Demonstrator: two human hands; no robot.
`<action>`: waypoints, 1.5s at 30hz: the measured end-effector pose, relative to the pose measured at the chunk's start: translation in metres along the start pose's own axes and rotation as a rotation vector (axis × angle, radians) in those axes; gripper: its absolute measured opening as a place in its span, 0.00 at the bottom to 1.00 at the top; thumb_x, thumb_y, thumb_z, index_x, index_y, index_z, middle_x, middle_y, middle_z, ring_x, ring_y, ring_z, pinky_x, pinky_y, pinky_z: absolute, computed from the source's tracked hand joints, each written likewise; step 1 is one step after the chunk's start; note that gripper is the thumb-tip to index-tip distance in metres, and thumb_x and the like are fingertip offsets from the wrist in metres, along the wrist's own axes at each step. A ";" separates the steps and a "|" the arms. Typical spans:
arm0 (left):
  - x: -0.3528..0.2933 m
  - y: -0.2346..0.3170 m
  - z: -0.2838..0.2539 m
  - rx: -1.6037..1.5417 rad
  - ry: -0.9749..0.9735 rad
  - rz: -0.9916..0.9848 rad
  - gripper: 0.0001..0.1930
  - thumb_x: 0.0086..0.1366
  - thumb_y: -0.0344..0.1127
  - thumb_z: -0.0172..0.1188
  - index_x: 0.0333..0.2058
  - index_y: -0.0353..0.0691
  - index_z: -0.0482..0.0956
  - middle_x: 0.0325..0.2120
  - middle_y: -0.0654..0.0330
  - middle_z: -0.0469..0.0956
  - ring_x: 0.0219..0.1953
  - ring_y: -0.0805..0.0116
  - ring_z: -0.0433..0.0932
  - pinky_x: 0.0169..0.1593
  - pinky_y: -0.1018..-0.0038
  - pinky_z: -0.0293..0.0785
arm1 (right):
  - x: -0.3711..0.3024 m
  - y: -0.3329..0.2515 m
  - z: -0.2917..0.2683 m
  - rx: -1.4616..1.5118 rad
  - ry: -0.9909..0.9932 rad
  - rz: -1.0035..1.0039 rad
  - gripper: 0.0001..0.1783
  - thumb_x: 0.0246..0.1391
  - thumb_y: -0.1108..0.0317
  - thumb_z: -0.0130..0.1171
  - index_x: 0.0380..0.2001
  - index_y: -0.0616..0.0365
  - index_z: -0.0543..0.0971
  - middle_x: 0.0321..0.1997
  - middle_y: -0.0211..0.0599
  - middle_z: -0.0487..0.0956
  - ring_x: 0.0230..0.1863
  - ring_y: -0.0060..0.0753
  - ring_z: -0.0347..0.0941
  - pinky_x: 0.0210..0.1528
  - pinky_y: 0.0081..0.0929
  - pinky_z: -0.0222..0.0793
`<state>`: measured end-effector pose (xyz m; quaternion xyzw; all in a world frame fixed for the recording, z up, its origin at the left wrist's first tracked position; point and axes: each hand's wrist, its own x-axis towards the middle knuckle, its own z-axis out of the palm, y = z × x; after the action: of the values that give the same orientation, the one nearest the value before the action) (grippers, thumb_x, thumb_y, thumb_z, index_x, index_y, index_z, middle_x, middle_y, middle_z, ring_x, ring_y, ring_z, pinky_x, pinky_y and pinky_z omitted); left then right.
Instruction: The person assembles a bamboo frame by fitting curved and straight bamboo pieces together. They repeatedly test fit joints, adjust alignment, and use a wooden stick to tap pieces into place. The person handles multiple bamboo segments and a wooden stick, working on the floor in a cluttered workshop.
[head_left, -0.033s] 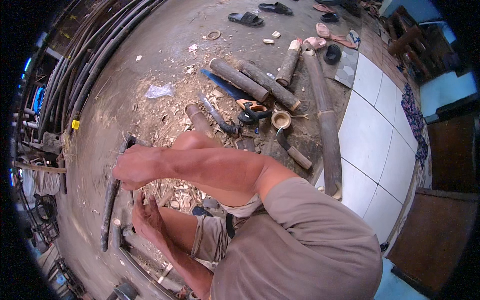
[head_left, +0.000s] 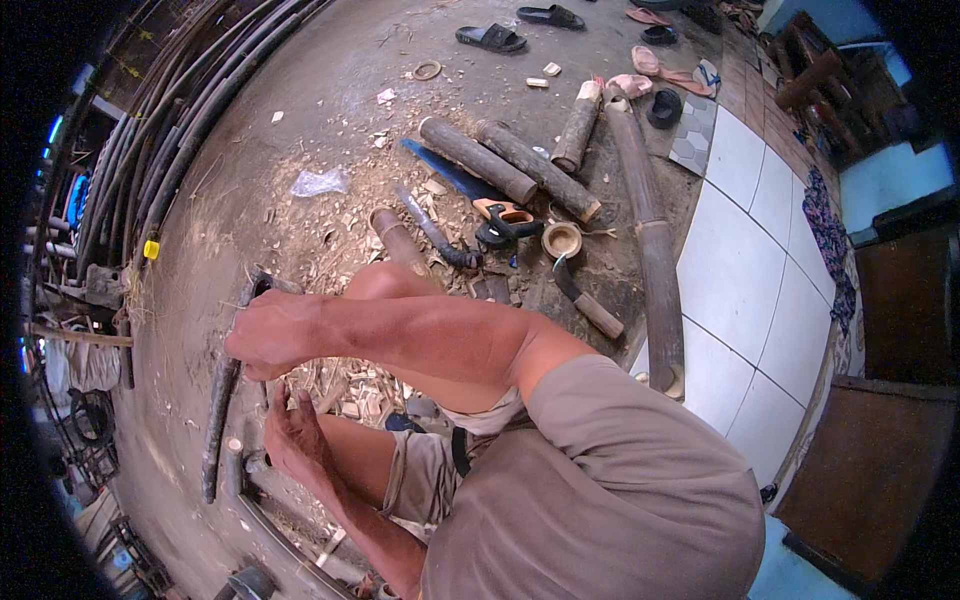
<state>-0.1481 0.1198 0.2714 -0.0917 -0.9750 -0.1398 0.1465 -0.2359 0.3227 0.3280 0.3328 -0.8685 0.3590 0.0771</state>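
Note:
My right arm reaches across my raised knee to the left. At its end my right hand point(head_left: 270, 335) is closed in a fist over a dark bamboo pole point(head_left: 222, 425), which shows above and below the fist. My left hand point(head_left: 295, 440) sits just below, its bent fingers pointing up toward the right wrist. What those fingers hold, if anything, is hidden. A grey pole with a pale cut end point(head_left: 234, 447) lies beside the left hand. Wood shavings point(head_left: 350, 385) cover the floor by my legs.
Ahead lie a saw with a blue blade point(head_left: 445, 170), a curved blade point(head_left: 425, 225), cut bamboo lengths point(head_left: 478, 160) and a long bamboo pole point(head_left: 645, 220). Long poles point(head_left: 190, 130) are stacked at the left. Sandals point(head_left: 490, 38) sit at the far side; white tiles point(head_left: 745, 250) border the right.

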 end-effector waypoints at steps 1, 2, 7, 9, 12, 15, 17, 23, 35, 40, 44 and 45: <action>0.001 -0.002 0.002 -0.011 0.004 -0.001 0.21 0.66 0.44 0.66 0.56 0.47 0.82 0.43 0.48 0.85 0.44 0.49 0.84 0.49 0.57 0.78 | 0.000 0.001 -0.001 -0.006 0.012 -0.006 0.16 0.49 0.61 0.59 0.31 0.65 0.84 0.30 0.57 0.83 0.36 0.62 0.82 0.40 0.54 0.78; 0.002 -0.003 0.004 -0.009 0.005 -0.007 0.21 0.66 0.44 0.66 0.56 0.47 0.82 0.43 0.48 0.85 0.44 0.48 0.84 0.49 0.57 0.78 | 0.000 0.001 -0.002 -0.013 0.023 -0.013 0.16 0.49 0.61 0.59 0.31 0.64 0.85 0.30 0.57 0.83 0.36 0.62 0.82 0.40 0.53 0.78; 0.003 -0.005 0.005 0.008 -0.009 -0.010 0.21 0.67 0.45 0.66 0.56 0.47 0.82 0.44 0.48 0.85 0.45 0.50 0.85 0.50 0.58 0.78 | 0.003 0.004 -0.004 -0.011 0.078 0.000 0.18 0.56 0.56 0.59 0.34 0.62 0.85 0.33 0.56 0.84 0.37 0.60 0.82 0.40 0.50 0.79; 0.004 -0.005 0.004 -0.072 -0.018 -0.043 0.22 0.68 0.45 0.66 0.57 0.45 0.81 0.45 0.49 0.85 0.46 0.52 0.85 0.51 0.60 0.78 | -0.004 0.018 -0.014 0.041 0.256 -0.046 0.19 0.59 0.54 0.60 0.39 0.60 0.85 0.34 0.55 0.84 0.36 0.56 0.83 0.40 0.46 0.79; 0.004 -0.004 0.003 -0.192 -0.030 -0.077 0.22 0.68 0.43 0.66 0.56 0.39 0.81 0.47 0.48 0.84 0.48 0.53 0.84 0.53 0.62 0.78 | -0.034 0.062 -0.039 0.352 0.642 -0.051 0.22 0.62 0.55 0.63 0.53 0.56 0.81 0.36 0.50 0.85 0.35 0.38 0.84 0.38 0.35 0.79; -0.003 -0.020 -0.001 -0.289 -0.046 -0.119 0.22 0.69 0.42 0.64 0.57 0.36 0.80 0.50 0.47 0.83 0.52 0.53 0.82 0.56 0.65 0.76 | -0.136 0.073 -0.065 0.274 0.763 0.581 0.25 0.60 0.59 0.65 0.57 0.61 0.79 0.31 0.44 0.84 0.31 0.28 0.80 0.37 0.29 0.77; 0.002 -0.006 -0.010 -0.279 -0.116 -0.112 0.22 0.72 0.42 0.61 0.58 0.35 0.79 0.53 0.48 0.81 0.55 0.57 0.79 0.60 0.67 0.72 | -0.236 0.133 -0.032 -0.184 0.918 0.767 0.27 0.59 0.55 0.63 0.57 0.60 0.78 0.42 0.53 0.83 0.43 0.49 0.82 0.48 0.42 0.76; 0.015 -0.051 -0.020 -0.683 -0.122 -0.201 0.25 0.76 0.45 0.56 0.61 0.32 0.74 0.56 0.50 0.79 0.58 0.59 0.76 0.63 0.66 0.68 | -0.512 0.122 0.015 -0.893 0.454 1.663 0.46 0.51 0.45 0.70 0.69 0.54 0.65 0.60 0.61 0.72 0.58 0.66 0.72 0.64 0.50 0.67; 0.049 -0.057 -0.052 -0.698 0.106 -0.124 0.26 0.77 0.50 0.52 0.62 0.36 0.74 0.57 0.50 0.77 0.59 0.57 0.76 0.64 0.63 0.68 | -0.606 0.092 -0.009 -0.077 0.629 1.899 0.69 0.39 0.36 0.73 0.76 0.53 0.49 0.63 0.64 0.74 0.63 0.61 0.73 0.64 0.48 0.69; 0.033 -0.063 -0.062 -0.627 0.111 -0.121 0.25 0.77 0.50 0.52 0.62 0.37 0.75 0.57 0.53 0.79 0.58 0.58 0.77 0.63 0.62 0.69 | -0.579 0.099 -0.015 -0.125 0.515 2.017 0.64 0.37 0.37 0.73 0.73 0.57 0.57 0.61 0.61 0.77 0.61 0.59 0.75 0.61 0.48 0.71; 0.025 -0.075 -0.061 -0.688 0.139 -0.179 0.25 0.76 0.49 0.54 0.61 0.37 0.76 0.57 0.53 0.79 0.57 0.60 0.77 0.61 0.63 0.71 | -0.590 0.091 0.002 -0.028 0.777 1.785 0.49 0.42 0.41 0.72 0.60 0.66 0.72 0.52 0.58 0.81 0.54 0.54 0.79 0.56 0.43 0.74; 0.019 -0.081 -0.064 -0.692 0.164 -0.183 0.25 0.76 0.49 0.55 0.61 0.37 0.76 0.57 0.53 0.78 0.57 0.60 0.77 0.60 0.63 0.71 | -0.576 0.086 0.002 0.080 0.815 1.714 0.47 0.43 0.42 0.72 0.58 0.67 0.73 0.51 0.57 0.82 0.53 0.53 0.80 0.55 0.42 0.74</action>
<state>-0.1673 0.0263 0.3163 -0.0367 -0.8592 -0.4807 0.1713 0.1511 0.6677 0.0623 -0.5665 -0.7104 0.4112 0.0732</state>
